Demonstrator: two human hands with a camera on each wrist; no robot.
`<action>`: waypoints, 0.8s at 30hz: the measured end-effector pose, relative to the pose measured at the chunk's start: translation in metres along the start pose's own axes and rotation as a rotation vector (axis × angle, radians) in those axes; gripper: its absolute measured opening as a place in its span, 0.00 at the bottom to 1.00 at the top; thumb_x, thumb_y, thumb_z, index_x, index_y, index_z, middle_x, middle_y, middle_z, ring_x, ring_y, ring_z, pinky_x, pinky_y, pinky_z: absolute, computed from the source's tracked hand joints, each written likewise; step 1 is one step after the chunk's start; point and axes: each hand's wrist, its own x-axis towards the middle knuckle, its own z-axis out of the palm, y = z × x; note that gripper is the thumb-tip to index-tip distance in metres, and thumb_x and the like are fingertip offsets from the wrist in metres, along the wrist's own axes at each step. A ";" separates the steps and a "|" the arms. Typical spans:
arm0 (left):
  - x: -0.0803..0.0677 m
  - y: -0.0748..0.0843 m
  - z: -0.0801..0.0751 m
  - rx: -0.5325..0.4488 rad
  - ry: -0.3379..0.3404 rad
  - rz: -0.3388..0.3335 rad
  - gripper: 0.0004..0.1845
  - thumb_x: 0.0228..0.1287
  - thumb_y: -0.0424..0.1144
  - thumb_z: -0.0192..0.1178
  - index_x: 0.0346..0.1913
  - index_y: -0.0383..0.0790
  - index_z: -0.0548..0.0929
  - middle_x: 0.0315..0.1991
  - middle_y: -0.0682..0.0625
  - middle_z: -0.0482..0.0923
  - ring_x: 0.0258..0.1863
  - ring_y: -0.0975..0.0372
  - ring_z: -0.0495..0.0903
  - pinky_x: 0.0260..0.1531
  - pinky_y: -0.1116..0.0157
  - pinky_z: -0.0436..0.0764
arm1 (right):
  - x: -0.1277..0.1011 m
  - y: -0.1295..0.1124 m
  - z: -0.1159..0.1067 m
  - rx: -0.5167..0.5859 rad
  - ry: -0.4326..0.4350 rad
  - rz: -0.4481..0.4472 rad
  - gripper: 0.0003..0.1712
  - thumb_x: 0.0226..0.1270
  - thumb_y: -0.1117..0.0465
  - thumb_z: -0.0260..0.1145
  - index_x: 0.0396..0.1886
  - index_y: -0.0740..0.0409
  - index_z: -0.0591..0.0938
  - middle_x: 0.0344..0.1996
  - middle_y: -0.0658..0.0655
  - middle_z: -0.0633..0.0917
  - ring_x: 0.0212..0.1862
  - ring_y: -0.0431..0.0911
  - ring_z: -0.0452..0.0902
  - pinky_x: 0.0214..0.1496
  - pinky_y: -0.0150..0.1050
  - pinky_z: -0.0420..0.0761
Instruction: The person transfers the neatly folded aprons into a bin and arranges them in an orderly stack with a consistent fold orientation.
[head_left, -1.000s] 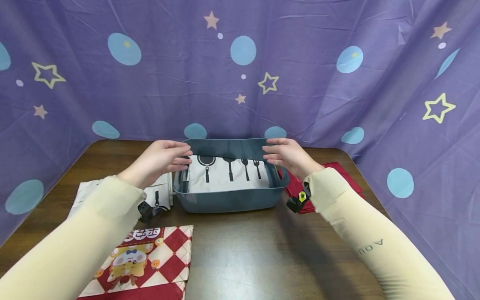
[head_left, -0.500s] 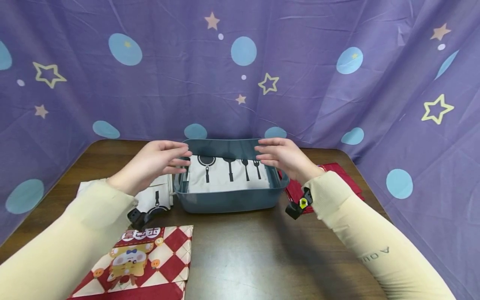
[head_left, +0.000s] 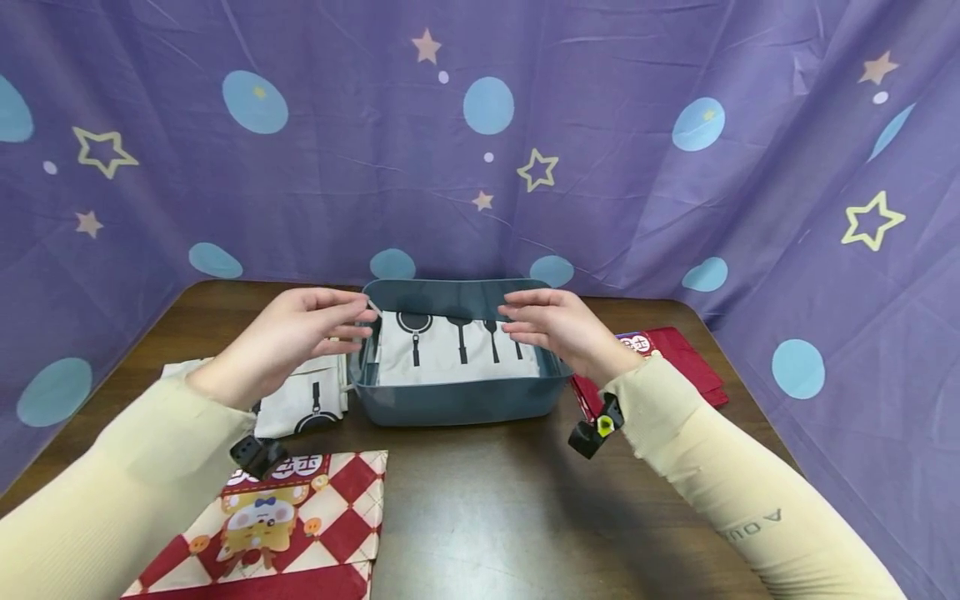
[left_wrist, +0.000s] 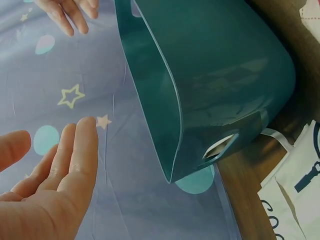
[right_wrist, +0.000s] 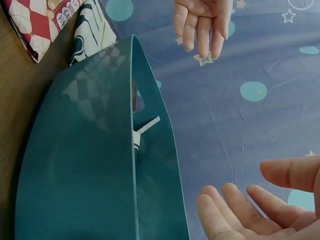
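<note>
A blue-grey plastic bin stands at the back middle of the table. Inside it lies a folded white cloth printed with black kitchen utensils; a white strap sticks up from the cloth in the right wrist view. My left hand hovers at the bin's left end, fingers relaxed around nothing. Over the right end is my right hand, its fingers likewise extended and holding nothing. In the left wrist view the fingers are apart from the bin wall.
Left of the bin lies another folded white cloth with a black print. A red and cream checked cloth with a cartoon animal is at front left. Red folded cloth lies to the right. A purple curtain hangs behind the table.
My right hand has moved left over the bin. My left hand has drifted slightly left and down. The bin and the cloths have stayed put.
</note>
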 end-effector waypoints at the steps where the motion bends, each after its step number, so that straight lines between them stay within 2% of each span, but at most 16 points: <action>1: -0.001 0.000 0.001 0.001 -0.002 0.001 0.31 0.76 0.48 0.51 0.71 0.29 0.64 0.65 0.35 0.73 0.43 0.72 0.83 0.50 0.68 0.84 | 0.000 0.001 0.001 0.007 0.001 -0.002 0.25 0.77 0.66 0.51 0.70 0.69 0.67 0.69 0.67 0.72 0.57 0.49 0.81 0.63 0.42 0.78; 4: -0.004 -0.001 0.002 0.009 -0.002 0.004 0.31 0.76 0.48 0.52 0.71 0.28 0.65 0.64 0.35 0.73 0.44 0.71 0.84 0.51 0.67 0.84 | -0.002 0.002 0.004 0.020 -0.001 -0.013 0.25 0.77 0.67 0.52 0.70 0.70 0.67 0.68 0.68 0.72 0.52 0.45 0.82 0.61 0.40 0.80; 8: -0.008 -0.004 0.000 0.020 0.011 0.007 0.31 0.76 0.47 0.52 0.70 0.27 0.65 0.63 0.35 0.74 0.46 0.69 0.84 0.51 0.67 0.83 | -0.003 0.003 0.009 0.018 -0.008 -0.028 0.25 0.77 0.67 0.52 0.69 0.71 0.68 0.67 0.69 0.72 0.57 0.53 0.81 0.62 0.41 0.80; 11: -0.011 -0.008 -0.004 0.032 0.015 0.007 0.32 0.76 0.48 0.51 0.70 0.27 0.65 0.64 0.34 0.74 0.49 0.67 0.84 0.51 0.67 0.83 | -0.005 0.004 0.012 0.017 -0.015 -0.027 0.25 0.76 0.67 0.52 0.69 0.71 0.68 0.67 0.69 0.73 0.63 0.60 0.76 0.62 0.42 0.79; 14: -0.015 -0.010 -0.009 0.056 0.016 0.004 0.33 0.76 0.50 0.51 0.71 0.27 0.64 0.65 0.33 0.72 0.50 0.66 0.84 0.51 0.68 0.83 | -0.007 0.006 0.014 0.031 -0.024 -0.023 0.25 0.76 0.67 0.52 0.69 0.71 0.67 0.67 0.69 0.73 0.64 0.61 0.75 0.62 0.42 0.80; 19: -0.020 -0.015 -0.015 0.063 0.019 0.004 0.33 0.76 0.50 0.51 0.72 0.27 0.63 0.66 0.32 0.71 0.47 0.71 0.84 0.49 0.70 0.84 | -0.009 0.009 0.017 0.061 -0.033 -0.011 0.24 0.76 0.68 0.53 0.68 0.71 0.68 0.66 0.68 0.74 0.59 0.54 0.81 0.62 0.42 0.79; 24: -0.024 -0.023 -0.017 0.052 0.018 -0.003 0.33 0.77 0.49 0.50 0.72 0.28 0.62 0.66 0.33 0.72 0.45 0.74 0.83 0.49 0.69 0.84 | -0.009 0.011 0.021 0.069 -0.043 -0.005 0.24 0.76 0.68 0.53 0.68 0.71 0.69 0.66 0.68 0.74 0.63 0.59 0.77 0.60 0.41 0.80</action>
